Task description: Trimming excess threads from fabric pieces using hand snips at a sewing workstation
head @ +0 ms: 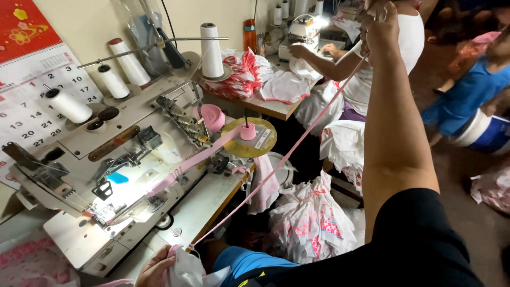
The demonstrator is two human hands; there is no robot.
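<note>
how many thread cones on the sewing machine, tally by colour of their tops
White thread cones with black tops: 2
White thread cone with red top: 1
White thread cone with grey top: 1
Total: 4

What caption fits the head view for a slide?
Right hand raised, stretching pink tape taut from left hand beside sewing machine.
</note>
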